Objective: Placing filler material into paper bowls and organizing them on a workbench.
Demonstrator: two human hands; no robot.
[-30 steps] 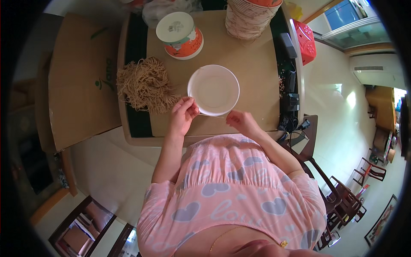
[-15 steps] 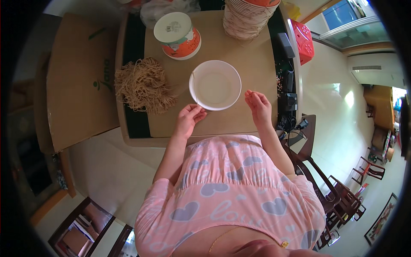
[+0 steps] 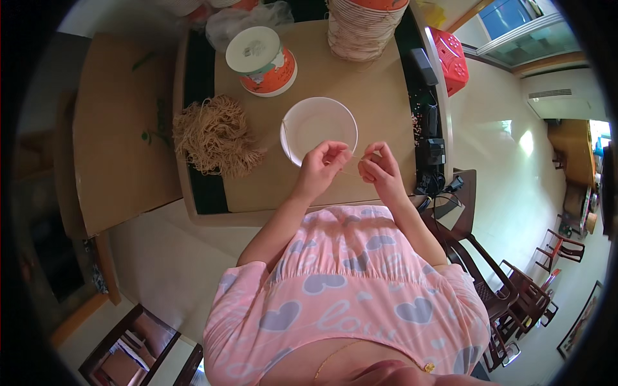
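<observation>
A white paper bucket (image 3: 309, 132) stands with its mouth up on the brown tabletop in front of me. A thin tan string hangs over its left rim. My left hand (image 3: 324, 168) is at the bucket's near edge, its fingertips pinched on a string. Just to its right my right hand (image 3: 381, 170) is closed too, thumb and fingers pressed together. A fine strand of the string (image 3: 353, 159) shows in the gap between the two hands. To the left lies a tangled heap of tan strings (image 3: 219, 136).
Behind the bucket stands an upturned orange and white paper bucket (image 3: 269, 72). A stack of string-wound buckets (image 3: 364, 32) is at the far right, a clear plastic bag (image 3: 248, 22) at the far left. Black adapters (image 3: 435, 151) line the right edge; a large cardboard box (image 3: 125, 135) stands left.
My left hand has moved right from the bucket's lower left rim to beside my right hand. The right hand has shifted slightly toward the front. The view has tilted a little.
</observation>
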